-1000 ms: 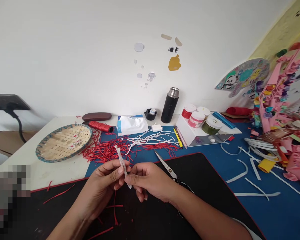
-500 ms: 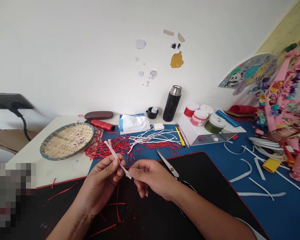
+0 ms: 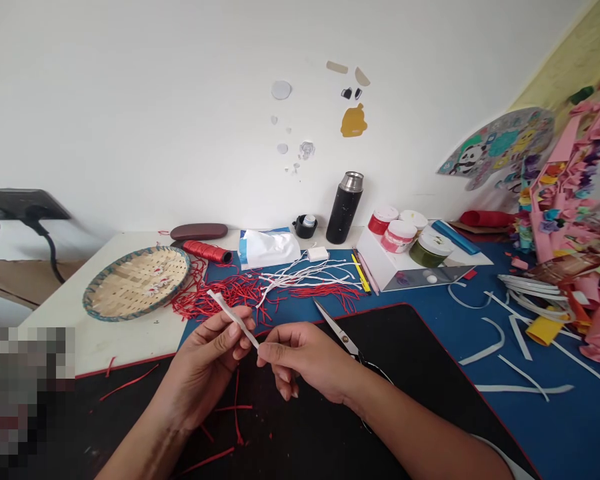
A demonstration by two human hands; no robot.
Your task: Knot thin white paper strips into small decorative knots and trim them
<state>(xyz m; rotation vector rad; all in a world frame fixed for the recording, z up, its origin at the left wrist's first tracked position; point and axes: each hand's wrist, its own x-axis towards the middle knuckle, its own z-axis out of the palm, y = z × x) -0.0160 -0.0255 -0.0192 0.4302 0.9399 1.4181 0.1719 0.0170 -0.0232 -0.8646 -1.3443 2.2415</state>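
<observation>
A narrow white strip slants between my hands above the black mat. My left hand pinches it near its middle, with the upper end sticking out past the fingers. At the lower end, my right hand grips the strip between thumb and forefinger, which cover its tip. Just beyond my right hand lies a pair of scissors, partly hidden by the wrist. Red cord pieces are scattered on the mat below my hands.
Behind my hands lie red cords and white cords. A woven basket sits at left, near a red thread spool. A black thermos and paint jars stand at the back; white strips lie at right.
The white strip looks narrower and straighter, its two upper ends now together as one. My right fingers have closed over its lower tip. The hands have barely moved.
</observation>
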